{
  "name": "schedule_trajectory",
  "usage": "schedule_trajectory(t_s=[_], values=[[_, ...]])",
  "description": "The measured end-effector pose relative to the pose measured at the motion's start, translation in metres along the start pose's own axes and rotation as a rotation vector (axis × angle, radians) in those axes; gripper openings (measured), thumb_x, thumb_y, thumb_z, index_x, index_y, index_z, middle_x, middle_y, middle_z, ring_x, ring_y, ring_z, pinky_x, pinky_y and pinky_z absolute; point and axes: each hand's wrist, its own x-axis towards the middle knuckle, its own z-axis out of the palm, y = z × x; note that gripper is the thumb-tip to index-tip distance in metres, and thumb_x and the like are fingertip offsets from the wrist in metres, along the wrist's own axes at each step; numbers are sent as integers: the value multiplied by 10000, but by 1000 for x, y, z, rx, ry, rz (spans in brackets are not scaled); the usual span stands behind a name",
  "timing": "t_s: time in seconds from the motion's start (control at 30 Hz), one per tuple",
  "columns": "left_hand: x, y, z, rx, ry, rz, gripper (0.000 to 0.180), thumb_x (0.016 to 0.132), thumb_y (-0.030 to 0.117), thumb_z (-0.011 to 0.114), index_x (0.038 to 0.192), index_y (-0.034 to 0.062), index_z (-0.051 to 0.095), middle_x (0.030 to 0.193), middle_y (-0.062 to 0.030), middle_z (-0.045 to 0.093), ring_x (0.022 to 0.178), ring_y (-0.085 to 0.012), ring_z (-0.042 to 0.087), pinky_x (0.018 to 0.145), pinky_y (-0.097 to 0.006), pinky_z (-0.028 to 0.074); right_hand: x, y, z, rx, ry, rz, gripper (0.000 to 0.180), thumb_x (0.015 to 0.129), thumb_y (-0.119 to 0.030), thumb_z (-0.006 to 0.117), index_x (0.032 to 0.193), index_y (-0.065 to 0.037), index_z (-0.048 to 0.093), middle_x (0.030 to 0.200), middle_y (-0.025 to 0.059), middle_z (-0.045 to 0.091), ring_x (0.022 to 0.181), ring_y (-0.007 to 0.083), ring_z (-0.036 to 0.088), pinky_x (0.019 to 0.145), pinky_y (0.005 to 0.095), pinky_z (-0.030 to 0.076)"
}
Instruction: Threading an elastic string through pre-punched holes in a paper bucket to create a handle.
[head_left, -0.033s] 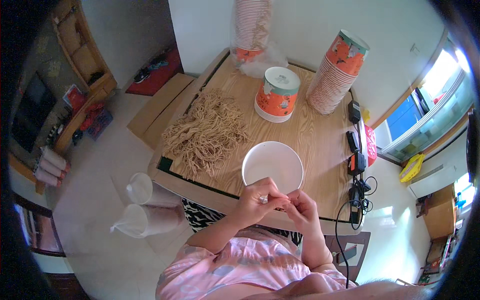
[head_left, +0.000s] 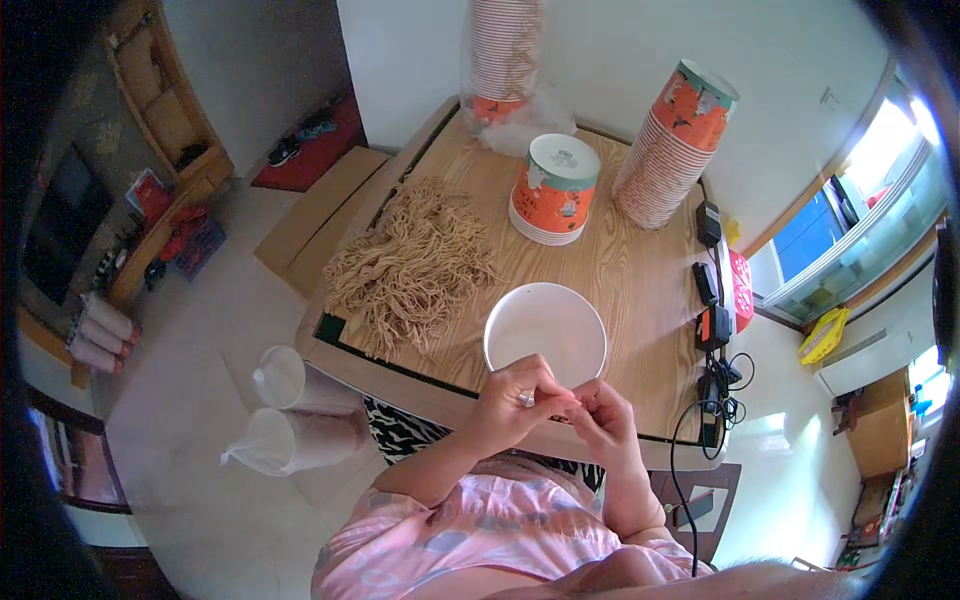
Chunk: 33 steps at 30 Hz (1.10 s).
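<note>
I saw nothing move. Left hand (head_left: 515, 403) and right hand (head_left: 608, 422) pinched fingertips (head_left: 563, 404) together, around what I couldn't tell; the white tub (head_left: 548, 325) sat just past them, left nearer.

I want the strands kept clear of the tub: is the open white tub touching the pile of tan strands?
Apart. The head view shows bare tabletop between the open white tub and the pile of tan strands.
</note>
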Motion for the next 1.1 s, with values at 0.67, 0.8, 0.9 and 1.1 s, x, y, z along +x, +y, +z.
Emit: schedule_trajectory(t_s=[0.67, 0.8, 0.9, 1.1], values=[[6, -4, 7, 273, -31, -24, 201, 859, 142, 581, 747, 20, 466, 616, -93, 498, 549, -182, 490, 525, -305, 393, 6, 16, -2, -22, 42, -58, 61, 861, -55, 573, 892, -35, 524, 765, -28, 542, 670, 20, 470, 582, 161, 363], [6, -11, 2, 383, -100, 33, 202, 858, 157, 581, 753, 24, 471, 609, -101, 500, 538, -188, 491, 521, -317, 394, 6, 11, 0, -9, 54, -42, 61, 855, -52, 580, 880, -35, 527, 748, -32, 538, 657, 18, 467, 571, 161, 361], [4, -14, 1, 336, -65, 54, 176, 854, 182, 589, 782, 34, 527, 638, -82, 526, 578, -173, 517, 551, -293, 415, 7, 13, -1, -34, 70, -60, 60, 850, -52, 586, 869, -34, 532, 735, -33, 535, 650, 21, 466, 565, 166, 366], [8, -11, 1, 51, -100, 52, 155, 792, 139, 662, 910, 45, 626, 727, -28, 587, 663, -121, 565, 621, -255, 457, 5, 15, -3, -13, 129, -97, 66, 845, -48, 593, 867, -22, 537, 726, -22, 532, 654, 30, 472, 572, 173, 378]])
